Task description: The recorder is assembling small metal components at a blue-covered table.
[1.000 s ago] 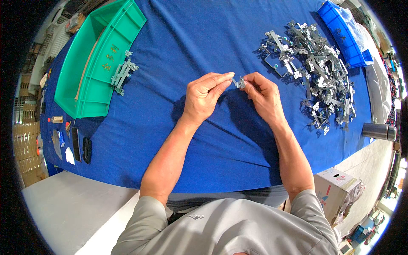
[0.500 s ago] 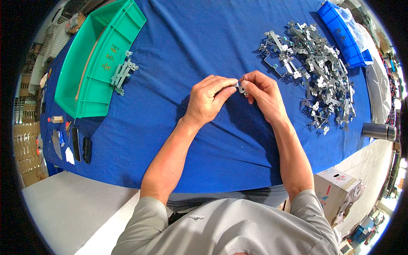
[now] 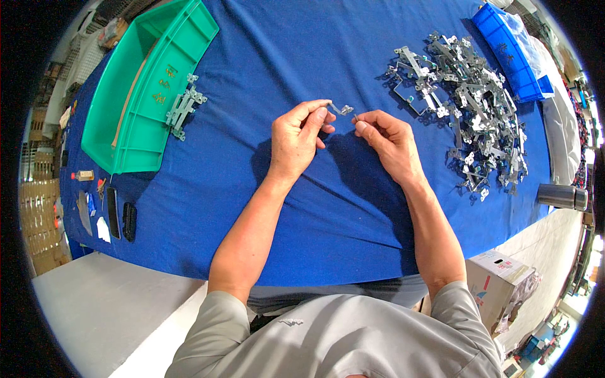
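Note:
My left hand (image 3: pixel 295 140) is closed in a pinch around one end of a small silver metal bracket (image 3: pixel 342 109). The bracket's free end, with its flat tabs, points toward my other hand. My right hand (image 3: pixel 389 142) is pinched too, with a thin, short sliver (image 3: pixel 355 118) showing at its fingertips; its kind is too small to tell. A gap separates the right fingertips from the bracket. Both hands hover over the blue cloth (image 3: pixel 328 214). To the right lies a large heap of similar metal brackets (image 3: pixel 482 113). A small stack of brackets (image 3: pixel 183 108) rests at the left.
A green plastic bin (image 3: pixel 142 142) stands at the left, against the small stack. At the far right are a blue bin (image 3: pixel 513 57) with clear plastic and a dark metal flask (image 3: pixel 562 196). A black phone-like slab (image 3: pixel 113 213) and small items lie lower left.
My hands have drawn apart from each other, the left one shifting leftward. More of the bracket shows now, sticking out from my left fingers.

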The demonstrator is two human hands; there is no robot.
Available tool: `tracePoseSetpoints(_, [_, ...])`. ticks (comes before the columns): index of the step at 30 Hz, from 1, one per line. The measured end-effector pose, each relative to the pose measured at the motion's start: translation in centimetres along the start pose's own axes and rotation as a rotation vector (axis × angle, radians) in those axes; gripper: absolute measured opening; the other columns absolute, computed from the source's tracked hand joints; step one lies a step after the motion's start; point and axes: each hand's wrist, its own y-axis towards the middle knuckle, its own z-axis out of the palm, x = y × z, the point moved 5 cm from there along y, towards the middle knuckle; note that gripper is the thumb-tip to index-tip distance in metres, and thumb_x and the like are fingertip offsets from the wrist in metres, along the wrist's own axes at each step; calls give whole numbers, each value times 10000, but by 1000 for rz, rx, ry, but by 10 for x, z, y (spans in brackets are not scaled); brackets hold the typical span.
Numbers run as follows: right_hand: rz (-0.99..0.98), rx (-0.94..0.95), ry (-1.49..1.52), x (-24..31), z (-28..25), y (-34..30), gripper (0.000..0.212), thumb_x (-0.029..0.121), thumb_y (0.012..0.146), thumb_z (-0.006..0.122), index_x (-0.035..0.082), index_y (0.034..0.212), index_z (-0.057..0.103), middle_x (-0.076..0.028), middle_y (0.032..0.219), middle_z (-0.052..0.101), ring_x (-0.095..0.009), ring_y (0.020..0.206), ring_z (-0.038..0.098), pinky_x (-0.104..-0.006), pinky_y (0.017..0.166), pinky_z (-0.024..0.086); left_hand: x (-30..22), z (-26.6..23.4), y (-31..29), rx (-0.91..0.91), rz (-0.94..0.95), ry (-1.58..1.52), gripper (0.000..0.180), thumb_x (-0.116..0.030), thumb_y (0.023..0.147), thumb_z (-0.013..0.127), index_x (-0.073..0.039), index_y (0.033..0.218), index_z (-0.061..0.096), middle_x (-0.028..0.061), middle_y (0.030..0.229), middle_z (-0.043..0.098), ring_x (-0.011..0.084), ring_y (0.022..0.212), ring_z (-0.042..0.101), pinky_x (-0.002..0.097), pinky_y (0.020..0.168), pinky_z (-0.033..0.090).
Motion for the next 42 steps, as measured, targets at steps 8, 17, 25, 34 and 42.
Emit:
tracePoseSetpoints(8, [-25, -12, -41, -3, -1, 2, 185, 168, 947, 644, -5, 999, 684, -13, 751, 641, -56, 698, 541, -242, 603, 434, 2, 2, -1, 29, 12, 45, 225, -158, 986, 593, -36, 1152, 683, 78, 948, 725, 93, 771, 674, 187, 520, 495])
tracePoseSetpoints(17, [-31, -36, -99, -3, -4, 1, 177, 158, 936, 644, -6, 994, 679, -23, 739, 648, -63, 688, 561, -248, 603, 443, -12, 2, 0, 21, 223, 171, 172, -76, 918, 659, -16, 1066, 724, 90, 893, 723, 118, 776, 668, 252, 666, 522])
tracePoseSetpoints(25, [2, -40, -76, -4, -4, 1, 148, 125, 941, 636, -5, 998, 675, 6, 718, 600, -52, 662, 502, -241, 576, 409, -24, 6, -3, 14, 566, 387, 178, -49, 876, 696, -39, 1048, 741, 92, 955, 718, 174, 826, 667, 280, 750, 526])
tracePoseSetpoints(34, [69, -15, -63, -4, -4, 2, 152, 115, 960, 598, 9, 1045, 666, -9, 724, 604, -69, 661, 551, -240, 592, 457, -24, 8, -5, 47, 540, 366, 174, -46, 859, 709, -35, 1029, 745, 93, 920, 723, 180, 849, 665, 287, 760, 522])
tracePoseSetpoints(42, [69, 45, 243, -4, -3, 5, 194, 137, 973, 574, -3, 1079, 653, -21, 823, 617, -82, 693, 557, -245, 613, 479, -28, 11, -7, 71, 563, 439, 165, -47, 846, 713, -38, 1007, 746, 87, 912, 724, 198, 834, 666, 297, 750, 526])
